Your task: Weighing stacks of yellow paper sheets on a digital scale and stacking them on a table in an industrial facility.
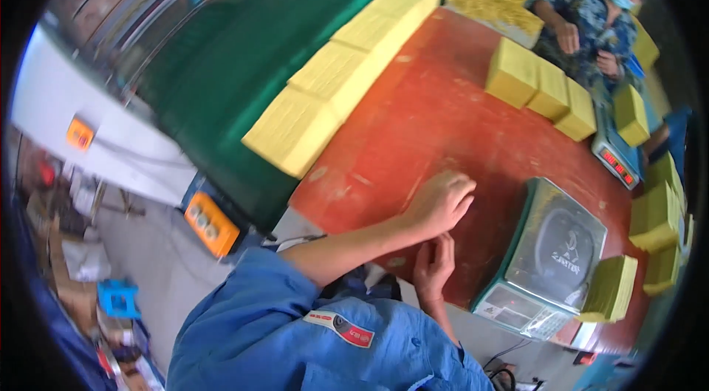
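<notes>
My left hand [442, 203] hovers over the red tabletop [413, 118], its fingers curled in and nothing showing in them. Just below it, closer to my body, my right hand [433, 267] is also curled closed, with no object visible in it. The two hands nearly meet. A green and silver digital scale [567, 239] stands to the right of them. At the scale's right edge is a stack of yellow paper [611, 287]. Up and to the left, a row of yellow paper blocks [295, 125] lies along the edge of a green conveyor belt [214, 59].
Across the table a masked co-worker [587, 22] stands behind several yellow blocks [546, 88]. A second scale [614, 151] bears another block [630, 115]. More yellow stacks [653, 217] line the right edge. An orange control box [210, 223] sits at the conveyor's near corner.
</notes>
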